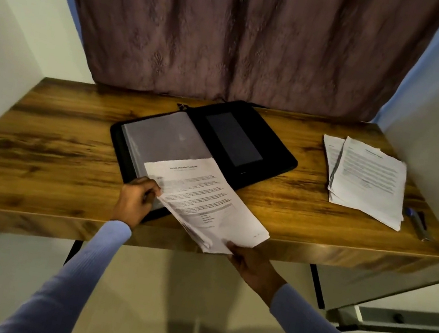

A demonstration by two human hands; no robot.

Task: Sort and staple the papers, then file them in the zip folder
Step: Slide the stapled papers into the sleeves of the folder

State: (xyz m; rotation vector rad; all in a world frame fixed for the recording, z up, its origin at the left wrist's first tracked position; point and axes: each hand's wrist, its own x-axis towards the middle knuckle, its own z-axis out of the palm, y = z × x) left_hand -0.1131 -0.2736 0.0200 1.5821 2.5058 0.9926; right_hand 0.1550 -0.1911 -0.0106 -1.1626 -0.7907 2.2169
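The right hand (251, 263) pinched the paper set's (206, 199) near corner; left hand (135, 198) apparently held the zip folder's (240, 140) sleeve (164, 139) open, just beyond.

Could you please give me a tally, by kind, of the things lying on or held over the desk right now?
Paper sets: 3, one held, two overlapping at the right, and
Zip folders: 1, open
Staplers: 1, blue and black
Total: 5

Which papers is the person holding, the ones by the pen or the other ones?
The other ones: the sheaf at the desk's near edge, over the open folder. The right hand grips its corner. The pile by the pen lies untouched.
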